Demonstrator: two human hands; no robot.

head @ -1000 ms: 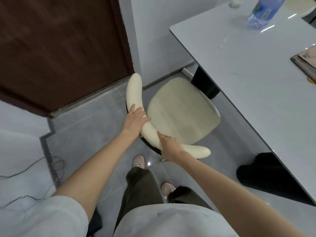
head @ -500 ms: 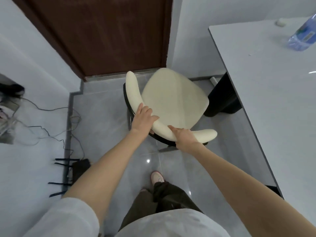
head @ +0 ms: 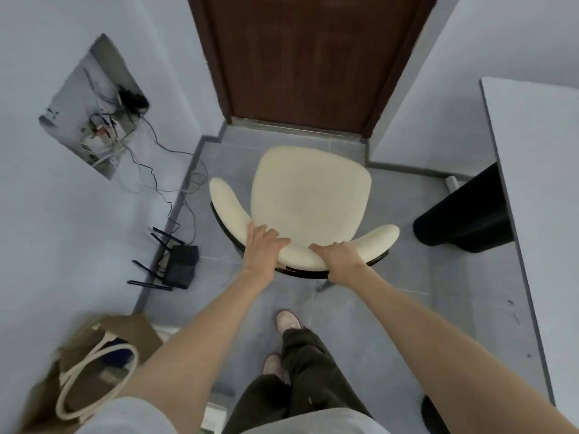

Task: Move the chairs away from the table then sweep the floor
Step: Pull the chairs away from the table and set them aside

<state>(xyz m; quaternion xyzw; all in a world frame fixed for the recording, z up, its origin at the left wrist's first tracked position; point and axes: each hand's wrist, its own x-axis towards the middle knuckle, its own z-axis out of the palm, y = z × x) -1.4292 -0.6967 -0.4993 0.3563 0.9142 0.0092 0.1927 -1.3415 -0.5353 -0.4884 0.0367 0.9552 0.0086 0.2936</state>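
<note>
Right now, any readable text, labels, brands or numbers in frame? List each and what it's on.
No text can be read in this view.
Wall box: small tags and marks among the wiring, too blurred to read.
Router: no legible marking.
Paper bag: motion-blurred, no print can be made out.
Chair, door, table: no text on them.

Table [head: 539,183] cut off at right edge; paper bag [head: 131,330] blurred; chair [head: 310,195] legs mostly hidden under seat

The chair [head: 310,195] looks soft, smooth and cream, the door [head: 300,57] is dark brown wood, the floor [head: 391,308] is smooth grey tile, the bag [head: 75,371] brown paper
</note>
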